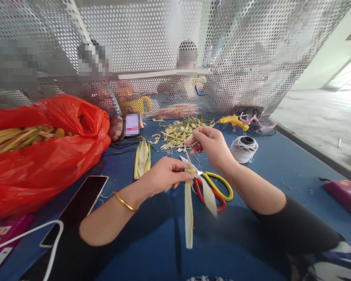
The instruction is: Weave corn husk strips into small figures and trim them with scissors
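Pale corn husk strips (pixel 188 216) hang from my left hand (pixel 171 173), whose thumb and fingers pinch them where they come together. A gold bangle circles that wrist. My right hand (pixel 206 142), a little higher and to the right, pinches the upper end of a thin husk strip drawn up from the left hand. Below and behind the hands lie scissors (pixel 218 185) with one yellow and one red handle, their blades partly covered by the husk. Left of my left hand rests a hollow, boat-shaped husk piece (pixel 142 159).
A red plastic bag (pixel 46 171) of husks fills the left side. Near it lie a phone (pixel 78 207) and a purple power strip (pixel 8 238). Husk scraps (pixel 181 132), a yellow glue gun (pixel 234 121), safety glasses (pixel 259 124) and white thread (pixel 244 149) lie before a perforated metal screen (pixel 152 35).
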Tool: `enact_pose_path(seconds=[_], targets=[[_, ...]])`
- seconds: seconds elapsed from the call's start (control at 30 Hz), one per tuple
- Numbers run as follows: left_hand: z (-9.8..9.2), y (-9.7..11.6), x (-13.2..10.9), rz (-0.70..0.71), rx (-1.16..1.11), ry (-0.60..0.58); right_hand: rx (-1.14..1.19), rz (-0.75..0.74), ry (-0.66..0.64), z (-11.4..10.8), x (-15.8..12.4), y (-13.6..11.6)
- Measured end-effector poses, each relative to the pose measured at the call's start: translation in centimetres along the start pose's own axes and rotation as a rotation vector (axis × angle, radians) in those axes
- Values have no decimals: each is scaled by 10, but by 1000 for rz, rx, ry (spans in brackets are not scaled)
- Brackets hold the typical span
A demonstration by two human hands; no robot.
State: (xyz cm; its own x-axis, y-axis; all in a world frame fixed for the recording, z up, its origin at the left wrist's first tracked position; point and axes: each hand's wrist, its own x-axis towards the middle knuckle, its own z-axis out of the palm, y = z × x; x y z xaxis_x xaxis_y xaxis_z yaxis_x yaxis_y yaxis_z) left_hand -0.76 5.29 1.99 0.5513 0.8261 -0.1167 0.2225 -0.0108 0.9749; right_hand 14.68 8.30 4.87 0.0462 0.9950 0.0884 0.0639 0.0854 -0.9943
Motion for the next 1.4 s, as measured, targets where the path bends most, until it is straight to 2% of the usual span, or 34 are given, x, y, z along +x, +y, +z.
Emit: enact_pose_path(seconds=[0.2,0.3,0.37,0.43,0.5,0.57,0.63,0.7,0.83,0.97,1.1,1.17,1.2,1.33,1.4], targets=[[-3,-1,2,17,-38,-33,102,83,98,-1,5,1],[-4,1,2,-21,-105,-43,100,105,92,1,8,7],[-4,3,2,-61,-197,-7,37,106,54,0,12,11],[-5,4,2,-91,-298,58,-87,51,2,-4,15,12],[-7,5,2,-97,-375,140,-216,-70,-84,-10,16,11],[-8,6,3,-90,-414,211,-300,-177,-259,-16,13,7],[-10,6,3,-94,-429,258,-374,-191,-462,-19,7,3],[-12,7,3,-101,-434,282,-456,-191,-524,-20,2,0],[-13,6,4,-100,-428,287,-478,-222,-464,-19,2,0],[-13,3,5,-77,-420,248,-439,-168,-428,-19,10,7],[-14,3,7,-111,-482,271,-486,-157,-454,-16,16,16],[-15,4,7,-134,-550,312,-515,-226,-368,-16,17,18],[-16,5,7,-143,-589,338,-517,-287,-267,-16,17,17],[-21,9,7,-147,-702,383,-414,-658,304,-24,6,1],[-23,10,6,-141,-735,383,-404,-919,480,-30,-8,-13]])
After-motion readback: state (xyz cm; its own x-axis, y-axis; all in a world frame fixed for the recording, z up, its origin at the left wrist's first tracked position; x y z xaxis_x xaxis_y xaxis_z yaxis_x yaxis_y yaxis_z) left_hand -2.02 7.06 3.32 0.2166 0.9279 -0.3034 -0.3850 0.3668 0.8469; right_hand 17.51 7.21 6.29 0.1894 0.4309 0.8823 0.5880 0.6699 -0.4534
